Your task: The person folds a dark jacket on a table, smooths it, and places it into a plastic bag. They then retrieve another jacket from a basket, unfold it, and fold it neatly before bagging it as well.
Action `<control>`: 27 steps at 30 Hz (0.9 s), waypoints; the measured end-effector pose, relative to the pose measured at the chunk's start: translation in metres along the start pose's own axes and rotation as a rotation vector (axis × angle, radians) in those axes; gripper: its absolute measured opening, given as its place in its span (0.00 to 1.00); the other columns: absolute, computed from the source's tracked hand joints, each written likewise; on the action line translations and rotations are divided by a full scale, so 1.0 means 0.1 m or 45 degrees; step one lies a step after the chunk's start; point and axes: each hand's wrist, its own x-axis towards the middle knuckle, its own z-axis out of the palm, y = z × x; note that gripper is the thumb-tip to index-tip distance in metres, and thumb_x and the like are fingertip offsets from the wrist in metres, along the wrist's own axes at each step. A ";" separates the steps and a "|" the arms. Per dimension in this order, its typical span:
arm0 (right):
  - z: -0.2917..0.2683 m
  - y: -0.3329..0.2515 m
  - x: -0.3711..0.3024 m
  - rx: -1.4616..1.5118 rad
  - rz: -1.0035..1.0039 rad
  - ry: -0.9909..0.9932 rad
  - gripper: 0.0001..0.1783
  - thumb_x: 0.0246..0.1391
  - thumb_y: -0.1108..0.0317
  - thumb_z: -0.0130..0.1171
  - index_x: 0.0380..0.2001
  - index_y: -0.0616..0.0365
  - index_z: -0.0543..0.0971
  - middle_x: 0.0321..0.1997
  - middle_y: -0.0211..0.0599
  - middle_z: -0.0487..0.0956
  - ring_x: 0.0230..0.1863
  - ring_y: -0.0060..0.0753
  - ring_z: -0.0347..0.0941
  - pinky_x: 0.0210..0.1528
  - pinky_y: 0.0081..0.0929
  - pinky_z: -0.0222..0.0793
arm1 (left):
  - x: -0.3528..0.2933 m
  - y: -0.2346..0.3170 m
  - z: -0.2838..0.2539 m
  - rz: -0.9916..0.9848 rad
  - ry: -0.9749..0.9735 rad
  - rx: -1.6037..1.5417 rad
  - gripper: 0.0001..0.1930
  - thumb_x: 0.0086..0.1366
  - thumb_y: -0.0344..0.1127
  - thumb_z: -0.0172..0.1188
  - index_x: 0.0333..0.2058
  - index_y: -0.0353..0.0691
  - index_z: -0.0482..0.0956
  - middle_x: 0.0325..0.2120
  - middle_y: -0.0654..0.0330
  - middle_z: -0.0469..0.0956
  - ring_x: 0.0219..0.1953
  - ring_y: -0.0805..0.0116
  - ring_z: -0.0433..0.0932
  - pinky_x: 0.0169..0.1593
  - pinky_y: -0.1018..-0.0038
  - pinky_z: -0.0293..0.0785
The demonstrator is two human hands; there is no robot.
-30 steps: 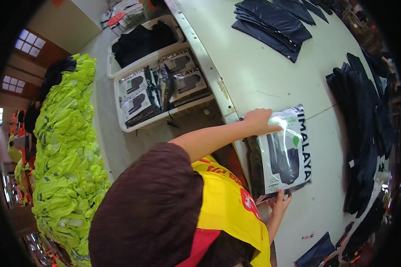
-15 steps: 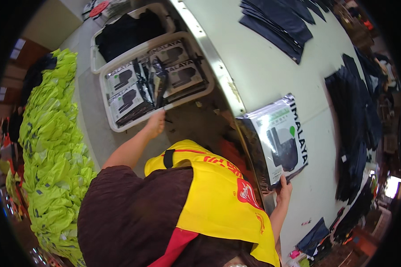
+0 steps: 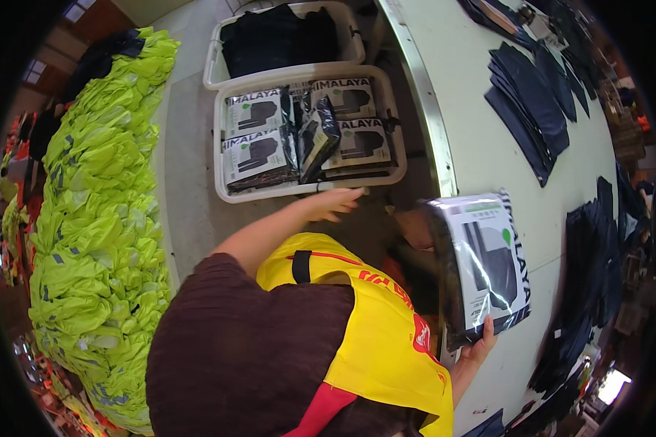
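Observation:
My right hand (image 3: 477, 348) grips the lower edge of a plastic-wrapped clothing pack (image 3: 488, 262), thumb on its front. The pack is thick, glossy and tilted, with a printed white front showing dark garments and a green drop mark. It sits at the near edge of the pale table, and its underside is hidden. My left hand (image 3: 334, 205) is empty, its fingers stretched and apart, just below the white plastic crate (image 3: 233, 195). Inside that crate lie several similar packs (image 3: 257, 156), and one more pack (image 3: 318, 138) stands on edge between the stacks.
Behind the crate is a second white crate (image 3: 213, 62) of dark cloth. A long heap of bright yellow-green garments (image 3: 102, 240) lines the left. Stacks of dark navy fabric (image 3: 528, 105) lie on the pale table (image 3: 444, 80), which has a metal edge.
My left hand has come away from the crate's near rim and reached to the right, fingers spreading. My right hand still holds the pack. The whole view has shifted with my head.

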 end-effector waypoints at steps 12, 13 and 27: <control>2.67 0.21 0.56 -1.001 -0.294 -0.801 0.27 0.43 0.65 0.67 0.44 0.66 0.70 0.41 0.40 0.76 0.41 0.31 0.72 0.45 0.26 0.67 | -0.97 -0.11 -0.74 0.538 0.583 -0.373 0.27 0.53 0.43 0.65 0.49 0.36 0.69 0.39 0.58 0.76 0.39 0.68 0.76 0.44 0.70 0.73; 2.98 0.25 0.60 -0.854 -0.275 -0.924 0.26 0.44 0.65 0.66 0.44 0.66 0.70 0.40 0.39 0.76 0.40 0.30 0.72 0.45 0.26 0.68 | -1.13 -0.02 -0.98 0.549 0.693 -0.346 0.27 0.53 0.44 0.66 0.48 0.36 0.70 0.39 0.59 0.76 0.38 0.69 0.76 0.43 0.70 0.74; 3.18 1.03 0.47 -1.091 -0.101 -1.872 0.21 0.52 0.59 0.59 0.41 0.66 0.73 0.35 0.46 0.78 0.37 0.34 0.75 0.41 0.29 0.70 | -0.69 -0.83 -3.07 0.437 1.834 0.584 0.23 0.56 0.51 0.58 0.36 0.32 0.75 0.32 0.48 0.79 0.36 0.50 0.77 0.41 0.61 0.71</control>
